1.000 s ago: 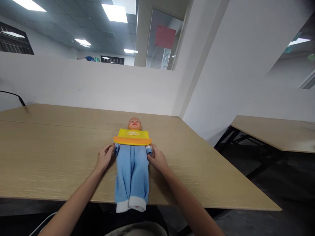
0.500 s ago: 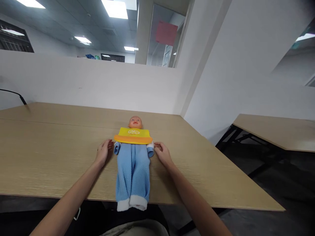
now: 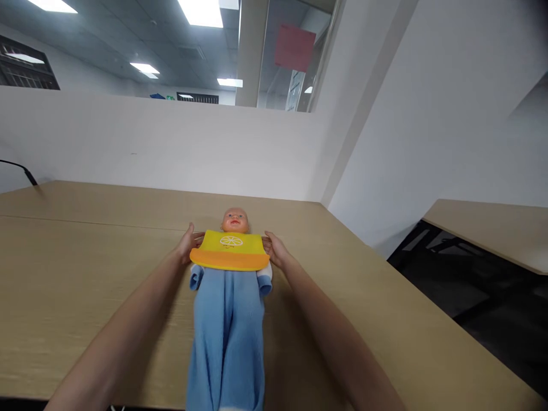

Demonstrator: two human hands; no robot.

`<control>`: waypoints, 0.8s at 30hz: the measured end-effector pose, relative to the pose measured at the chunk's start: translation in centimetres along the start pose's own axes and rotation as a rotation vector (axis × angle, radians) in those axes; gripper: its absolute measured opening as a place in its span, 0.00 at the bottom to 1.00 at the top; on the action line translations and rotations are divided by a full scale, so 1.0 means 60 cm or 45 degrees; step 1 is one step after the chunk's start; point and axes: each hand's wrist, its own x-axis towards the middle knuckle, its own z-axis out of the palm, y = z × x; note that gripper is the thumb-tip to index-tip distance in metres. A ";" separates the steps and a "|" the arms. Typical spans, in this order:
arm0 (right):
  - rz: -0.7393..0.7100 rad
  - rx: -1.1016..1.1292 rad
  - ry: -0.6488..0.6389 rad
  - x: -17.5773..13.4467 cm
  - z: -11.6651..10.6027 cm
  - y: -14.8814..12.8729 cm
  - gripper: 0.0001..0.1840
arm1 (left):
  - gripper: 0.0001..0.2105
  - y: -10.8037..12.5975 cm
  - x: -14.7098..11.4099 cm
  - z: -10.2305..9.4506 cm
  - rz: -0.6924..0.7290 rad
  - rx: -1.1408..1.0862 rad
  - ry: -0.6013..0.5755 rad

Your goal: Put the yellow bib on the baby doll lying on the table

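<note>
A baby doll (image 3: 234, 220) lies on its back on the table, head away from me. It wears light blue trousers (image 3: 226, 331) and a yellow bib (image 3: 232, 245) with an orange catch pocket and a white citrus-slice print. My left hand (image 3: 188, 244) is at the bib's left edge, thumb raised apart from the fingers, which reach to the doll's side. On the other side, my right hand (image 3: 274, 249) has its fingers stretched to the bib's right edge. The fingertips of both hands are partly hidden at the bib. Blue sleeve cuffs (image 3: 264, 281) stick out below it.
The doll lies on a wood-topped table (image 3: 107, 274) against a white wall (image 3: 192, 151). A black cable (image 3: 29, 174) comes in at the far left. Another table (image 3: 492, 228) stands to the right, past a gap. Above the wall, a window shows ceiling lights.
Both hands have moved up from beside the doll's sleeves to the sides of the bib. The view has come closer, so the doll looks larger and its feet are cut off.
</note>
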 end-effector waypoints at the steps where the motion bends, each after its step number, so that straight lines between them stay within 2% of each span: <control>1: 0.023 0.008 -0.033 0.006 0.009 -0.002 0.10 | 0.37 0.002 0.010 0.005 -0.029 0.011 -0.051; 5: 0.149 0.092 -0.156 0.027 0.040 -0.005 0.14 | 0.36 0.001 0.048 0.019 -0.051 -0.011 -0.229; 10: 0.219 0.164 -0.216 0.056 0.047 -0.006 0.10 | 0.31 0.003 0.088 0.022 -0.035 -0.045 -0.176; 16: 0.227 0.118 -0.334 0.069 0.056 -0.002 0.09 | 0.27 -0.002 0.126 0.030 -0.082 -0.172 -0.229; 20: 0.217 0.126 -0.300 0.061 0.063 0.002 0.13 | 0.29 -0.013 0.126 0.037 -0.008 -0.259 -0.268; 22: 0.235 0.160 -0.271 0.051 0.067 0.001 0.13 | 0.31 -0.017 0.114 0.038 0.027 -0.267 -0.314; 24: 0.173 0.152 -0.271 0.037 0.073 0.000 0.13 | 0.34 -0.020 0.098 0.039 0.049 -0.250 -0.376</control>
